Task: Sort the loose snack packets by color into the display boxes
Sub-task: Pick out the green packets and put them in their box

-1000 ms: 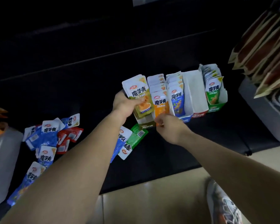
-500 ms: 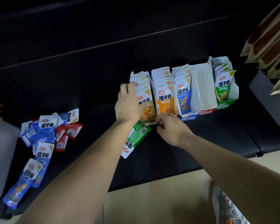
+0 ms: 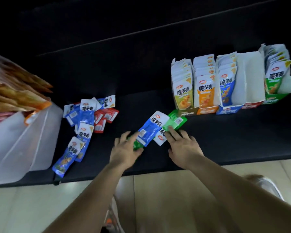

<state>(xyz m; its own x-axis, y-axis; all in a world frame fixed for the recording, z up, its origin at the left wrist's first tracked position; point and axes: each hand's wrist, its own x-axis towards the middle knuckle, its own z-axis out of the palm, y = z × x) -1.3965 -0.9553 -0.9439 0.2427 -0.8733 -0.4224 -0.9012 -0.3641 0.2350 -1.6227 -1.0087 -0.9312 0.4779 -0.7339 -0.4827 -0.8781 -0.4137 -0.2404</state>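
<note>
**Snack packets loose near the front edge, both hands down on them**

Snack packets lie in two groups on the dark desk (image 3: 225, 142). A small cluster sits near the front edge at the middle: a blue packet (image 3: 149, 130) lies slanted on top, a green packet (image 3: 174, 122) pokes out beyond it toward the boxes, and another green packet (image 3: 136, 145) shows under its near end. The left hand (image 3: 124, 152) rests with fingers spread on the near end of that cluster, its thumb against the lower green packet; the grip is flat and open, not closed round anything. The right hand (image 3: 185, 147) lies palm down just beside it, fingertips touching the far green packet and the white end of a packet, likewise spread and not clasping.

Toward the left end of the desk a loose pile (image 3: 87, 118) of blue packets lies mixed with a few red packets (image 3: 106, 116), and some blue ones trail toward the front edge. Just beside the pile stands a clear plastic bin (image 3: 23, 140) holding orange-brown bags.

Along the back right stand the display boxes (image 3: 225, 110) in a row, touching: olive, orange, blue, red and green. The red box (image 3: 251, 81) shows only its white inner walls; the others hold upright packets.
</note>
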